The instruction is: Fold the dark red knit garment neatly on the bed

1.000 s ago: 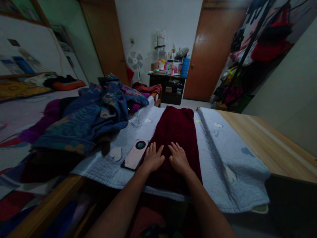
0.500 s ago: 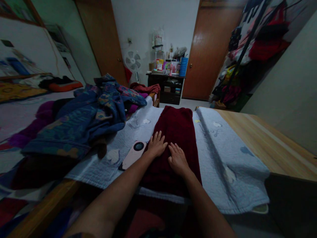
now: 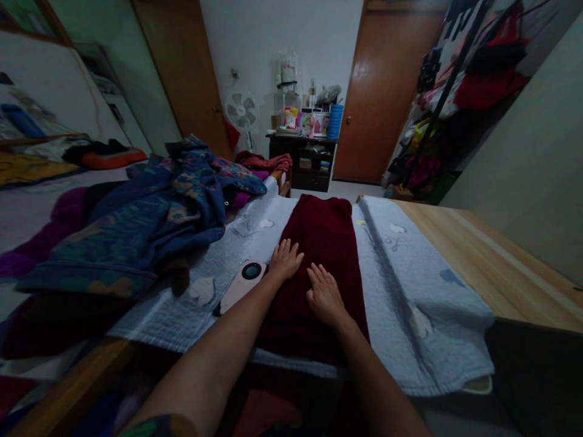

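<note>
A dark red piece of fabric (image 3: 319,227), perhaps a folded garment, lies flat on a pale blue quilted cloth (image 3: 392,267). My left hand (image 3: 285,260) rests on the fabric's left side, palm down with fingers spread. Beside it, on the right, my right hand (image 3: 324,294) lies flat on the same fabric, fingers stretched forward. Neither hand grips anything. A pink phone (image 3: 239,288) with a round black camera lies on the quilted cloth, just left of my left forearm, which partly covers it.
Blue floral clothes (image 3: 150,212) are heaped at the left. Bare wooden tabletop (image 3: 455,249) extends to the right of the cloth. Farther back stand a white fan (image 3: 241,111), a dark cabinet (image 3: 300,173) with goods on top, and a brown door (image 3: 371,91). Bags and clothes (image 3: 483,91) hang at right.
The whole view has shifted slightly. Both hands stay flat on the dark red fabric in nearly the same places.
</note>
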Demonstrator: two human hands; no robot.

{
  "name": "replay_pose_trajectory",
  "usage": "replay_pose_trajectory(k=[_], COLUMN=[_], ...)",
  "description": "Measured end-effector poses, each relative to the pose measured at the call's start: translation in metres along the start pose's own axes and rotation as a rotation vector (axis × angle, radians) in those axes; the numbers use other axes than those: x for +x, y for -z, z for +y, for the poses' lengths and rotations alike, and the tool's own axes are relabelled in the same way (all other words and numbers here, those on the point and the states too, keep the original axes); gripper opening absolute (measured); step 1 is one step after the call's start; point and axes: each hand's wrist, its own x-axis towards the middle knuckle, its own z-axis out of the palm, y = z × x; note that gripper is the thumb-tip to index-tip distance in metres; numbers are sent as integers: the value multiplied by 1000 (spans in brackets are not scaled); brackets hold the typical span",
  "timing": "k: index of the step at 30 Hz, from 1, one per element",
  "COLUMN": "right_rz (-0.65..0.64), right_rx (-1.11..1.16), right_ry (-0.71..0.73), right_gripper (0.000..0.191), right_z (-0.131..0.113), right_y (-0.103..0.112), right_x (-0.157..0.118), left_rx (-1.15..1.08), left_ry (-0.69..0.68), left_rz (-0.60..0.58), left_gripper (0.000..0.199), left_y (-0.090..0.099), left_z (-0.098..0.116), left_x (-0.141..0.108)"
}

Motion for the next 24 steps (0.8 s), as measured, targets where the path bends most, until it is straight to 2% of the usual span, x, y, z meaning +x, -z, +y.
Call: replay_pose_trajectory(k=[3, 14, 24], right_rz=[-9, 7, 16], right_rx=[-10, -3, -21], right_ry=[2, -1, 6], right_gripper=[62, 61, 60], right_z=[0, -1, 0], right_y=[0, 0, -1], right_x=[1, -1, -2], left_rx=[-13, -88, -69], left_ry=[-34, -63, -163], left_rz=[-10, -158, -79], left_gripper=[57, 61, 62], left_y=[2, 14, 17], left_z=[-2, -6, -12], left_x=[-9, -48, -91])
